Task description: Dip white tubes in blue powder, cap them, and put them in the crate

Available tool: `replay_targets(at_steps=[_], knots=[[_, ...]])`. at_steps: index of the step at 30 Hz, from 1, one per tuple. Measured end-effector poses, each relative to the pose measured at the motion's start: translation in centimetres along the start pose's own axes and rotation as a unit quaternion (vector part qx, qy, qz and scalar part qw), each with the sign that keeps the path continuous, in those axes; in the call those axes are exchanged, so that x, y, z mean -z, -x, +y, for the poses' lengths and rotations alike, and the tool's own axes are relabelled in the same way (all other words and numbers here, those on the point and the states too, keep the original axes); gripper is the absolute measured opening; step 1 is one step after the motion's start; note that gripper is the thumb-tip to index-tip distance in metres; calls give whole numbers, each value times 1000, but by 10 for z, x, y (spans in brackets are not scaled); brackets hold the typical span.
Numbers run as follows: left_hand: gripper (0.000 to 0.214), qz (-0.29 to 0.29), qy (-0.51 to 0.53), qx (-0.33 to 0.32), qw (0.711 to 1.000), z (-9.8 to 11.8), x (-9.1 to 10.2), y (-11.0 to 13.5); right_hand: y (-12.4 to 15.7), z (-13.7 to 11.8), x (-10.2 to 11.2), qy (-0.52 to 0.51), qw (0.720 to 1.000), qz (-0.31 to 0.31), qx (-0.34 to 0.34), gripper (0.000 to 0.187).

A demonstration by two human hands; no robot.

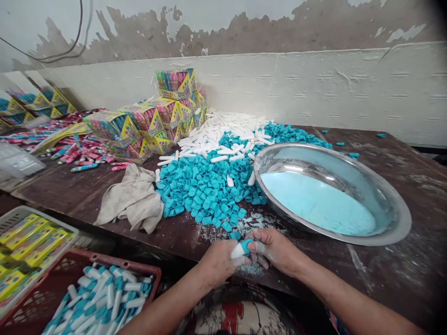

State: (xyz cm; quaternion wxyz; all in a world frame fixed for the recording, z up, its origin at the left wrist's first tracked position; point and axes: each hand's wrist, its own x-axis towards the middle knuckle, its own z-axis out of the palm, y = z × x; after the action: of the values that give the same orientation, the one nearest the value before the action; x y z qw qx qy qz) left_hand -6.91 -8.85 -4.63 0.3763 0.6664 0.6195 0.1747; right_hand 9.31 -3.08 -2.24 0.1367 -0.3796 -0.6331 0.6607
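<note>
Close to the table's near edge, my left hand (217, 264) is closed around a small white plastic tube (237, 251). The fingers of my right hand (277, 251) pinch the blue cap (246, 244) at the tube's upper right end. Pale powder coats my fingertips. A loose blue cap (234, 235) lies just beyond my hands. Behind it spreads a heap of blue caps (199, 186), with a pile of white tubes (226, 123) further back. To the right, a wide steel basin (401, 225) holds light blue powder (314, 200).
A crumpled cloth (131, 197) lies left of the caps. Below left, a red crate (45, 284) contains capped tubes (108, 291), beside a pale basket (71, 228) of yellow boxes. Packed display boxes (167, 111) and colourful wrapped tubes (75, 151) occupy the back left.
</note>
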Motion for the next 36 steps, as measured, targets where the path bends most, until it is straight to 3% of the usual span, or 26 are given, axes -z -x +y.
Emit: replay_targets(at_steps=[4,8,11,14,17,23,28,31,36], knots=[[27,-13,-12,-9,1000,7,6,-4,-5,1,1,1,1000,11,20,26],[24,-9,-13,0,1000,11,5,-4,-7,2,2,71,995,27,66,29],[24,-2,-1,-12,1000,11,4,-3,-6,1,4,75,993,8,95,32],[24,-22,32,-27,999,10,7,0,-3,2,10,27,996,-34,77,34],[24,-46,74,-32,996,8,12,6,1,7,17,15,999,-18,49,34],[21,-27,96,-53,994,-4,17,20,5,6,28,150,984,65,70,27],[22,-6,85,-61,995,-8,20,24,-1,2,26,181,981,53,44,20],[25,7,84,-49,995,-11,23,26,-4,4,21,291,953,61,55,11],[28,36,98,-21,994,-22,29,28,-10,4,16,481,876,32,36,14]])
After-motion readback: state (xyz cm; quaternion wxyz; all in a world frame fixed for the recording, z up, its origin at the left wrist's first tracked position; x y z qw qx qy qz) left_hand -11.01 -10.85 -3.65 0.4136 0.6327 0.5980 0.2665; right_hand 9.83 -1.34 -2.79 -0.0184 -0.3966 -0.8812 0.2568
